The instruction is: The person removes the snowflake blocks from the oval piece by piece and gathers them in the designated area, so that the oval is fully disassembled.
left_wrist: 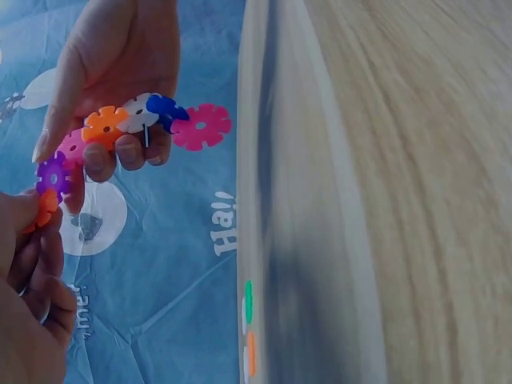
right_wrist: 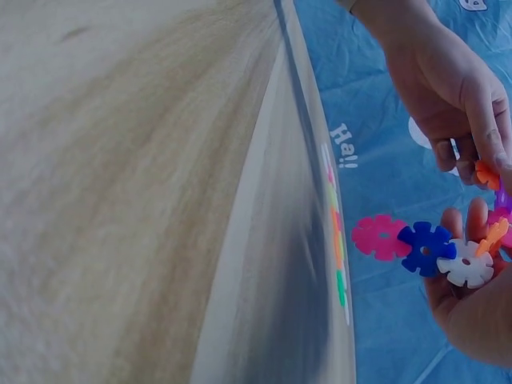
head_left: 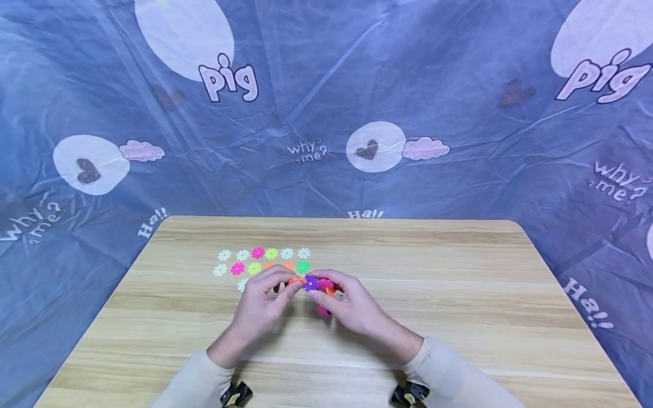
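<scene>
My left hand (head_left: 262, 303) pinches an orange notched plastic disc (left_wrist: 46, 210) between thumb and fingers. That disc meets a purple disc (head_left: 312, 283) at the end of a curved chain of interlocked flower-shaped discs. My right hand (head_left: 354, 303) holds the chain with its fingers curled round the middle. From the purple one it runs through a pink, an orange (left_wrist: 106, 126), a white (right_wrist: 466, 264) and a blue disc (right_wrist: 426, 250) to a pink disc (right_wrist: 380, 237) that hangs free. Both hands are raised over the table, close together. How deeply the orange and purple slots engage cannot be seen.
Loose discs lie in rows on the wooden table (head_left: 433, 272), beyond and left of the hands: white (head_left: 224, 255), pink (head_left: 258, 253), yellow-green (head_left: 271, 253), orange and green (head_left: 303, 266). My left hand partly covers the nearer ones. A blue printed cloth (head_left: 306, 187) hangs behind the table.
</scene>
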A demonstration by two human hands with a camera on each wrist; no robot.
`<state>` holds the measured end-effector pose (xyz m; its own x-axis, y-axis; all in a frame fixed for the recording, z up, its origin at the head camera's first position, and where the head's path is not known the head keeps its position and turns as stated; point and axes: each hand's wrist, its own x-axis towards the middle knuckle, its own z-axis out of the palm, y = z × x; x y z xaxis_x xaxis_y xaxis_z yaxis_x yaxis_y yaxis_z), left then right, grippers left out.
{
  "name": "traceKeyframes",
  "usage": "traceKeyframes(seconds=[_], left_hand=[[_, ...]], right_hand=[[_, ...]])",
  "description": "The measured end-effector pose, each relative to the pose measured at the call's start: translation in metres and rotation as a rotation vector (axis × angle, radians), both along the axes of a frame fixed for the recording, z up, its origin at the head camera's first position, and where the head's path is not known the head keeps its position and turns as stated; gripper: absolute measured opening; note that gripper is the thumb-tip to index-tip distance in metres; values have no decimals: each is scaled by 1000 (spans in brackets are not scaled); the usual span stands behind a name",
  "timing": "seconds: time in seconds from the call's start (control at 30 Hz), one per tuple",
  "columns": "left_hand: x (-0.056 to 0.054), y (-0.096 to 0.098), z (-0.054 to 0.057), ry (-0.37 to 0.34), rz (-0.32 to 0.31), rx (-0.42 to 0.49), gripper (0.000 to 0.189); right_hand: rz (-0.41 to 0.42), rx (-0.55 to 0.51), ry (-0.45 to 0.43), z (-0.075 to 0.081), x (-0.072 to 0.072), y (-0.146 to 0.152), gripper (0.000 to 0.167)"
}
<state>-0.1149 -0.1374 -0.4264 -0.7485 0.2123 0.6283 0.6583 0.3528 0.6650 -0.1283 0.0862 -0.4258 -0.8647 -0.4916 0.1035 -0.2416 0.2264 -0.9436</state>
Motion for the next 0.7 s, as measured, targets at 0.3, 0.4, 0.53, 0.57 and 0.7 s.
traceKeyframes(seconds=[0.3,0.4,0.53,0.57,0.7], left_hand=[[-2,2,0,118,35,-42,16],[-1,1,-1,101,52,-67,14],[0,2,-3,104,70,-103,16],[0,3,-3,116,74,-112,17],[-1,4,-4,152,93,-144,17]], right_hand=[[11,-34,-43,4,2,-3,41],[12,-43,-64,5,2,-3,40],[11,-38,-71,5,2,-3,40],[11,-38,-71,5,2,-4,39],[10,-30,-69,4,2,-4,39]])
